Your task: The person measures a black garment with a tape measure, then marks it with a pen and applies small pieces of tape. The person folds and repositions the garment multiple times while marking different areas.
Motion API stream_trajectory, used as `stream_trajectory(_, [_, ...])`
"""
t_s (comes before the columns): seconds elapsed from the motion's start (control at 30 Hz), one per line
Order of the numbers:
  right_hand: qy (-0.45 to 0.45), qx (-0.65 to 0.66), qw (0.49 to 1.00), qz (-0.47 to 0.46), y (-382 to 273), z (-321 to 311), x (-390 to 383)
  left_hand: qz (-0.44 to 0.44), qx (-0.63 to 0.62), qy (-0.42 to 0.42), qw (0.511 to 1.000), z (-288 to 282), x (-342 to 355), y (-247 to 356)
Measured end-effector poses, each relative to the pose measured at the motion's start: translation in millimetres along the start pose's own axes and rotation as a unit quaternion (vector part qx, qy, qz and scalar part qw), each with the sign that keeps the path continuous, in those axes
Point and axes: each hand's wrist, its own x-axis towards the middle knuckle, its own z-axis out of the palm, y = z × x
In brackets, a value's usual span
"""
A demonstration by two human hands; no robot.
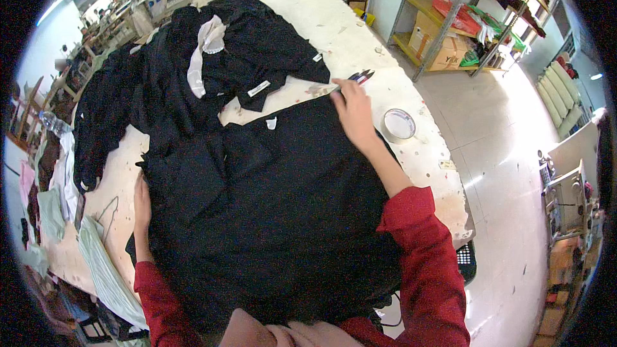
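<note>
A black garment point(276, 218) lies spread over the near part of the table, with a darker folded piece on its left side. My left hand point(142, 202) rests along its left edge, fingers stretched out and partly hidden by the cloth. At the far right corner my right hand point(353, 106) reaches over the cloth, thumb and fingers apart, fingertips close to the fabric edge. Just beyond those fingers lie dark pen-like tools point(364, 77). A small white scrap point(272, 123) sits near the garment's far edge.
More black garments point(257, 32) are heaped at the far side, with a white strip of cloth point(199, 67) on top. A roll of tape point(399, 124) stands right of my forearm. Pale green striped cloth point(106, 263) hangs at the left edge. Shelves with a cardboard box point(437, 45) stand beyond.
</note>
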Motion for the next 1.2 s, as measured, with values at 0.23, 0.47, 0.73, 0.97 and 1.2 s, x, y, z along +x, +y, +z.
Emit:
stream_trajectory(0.23, [-0.129, 0.001, 0.985, 0.111, 61.3, -0.8, 36.7, -0.103, -0.023, 0.030, 0.994, -27.3, 23.8, -7.7])
stream_trajectory(0.47, [-0.151, 0.030, 0.982, 0.112, 63.2, -3.0, 46.3, -0.028, -0.136, 0.082, 0.987, -14.8, 22.7, -24.5])
stream_trajectory(0.73, [0.030, -0.289, 0.957, -0.011, 51.1, 26.0, 32.7, 0.052, -0.068, 0.178, 0.980, 15.8, 30.4, -0.8])
stream_trajectory(0.97, [-0.162, -0.040, 0.984, 0.056, 54.0, -86.1, -5.1, -0.066, -0.062, -0.107, 0.990, -64.0, -9.6, 19.1])
stream_trajectory(1.2, [-0.143, -0.123, 0.945, 0.266, 11.9, -161.8, -154.4, -0.044, 0.238, -0.142, 0.960, -69.3, -145.4, 48.4])
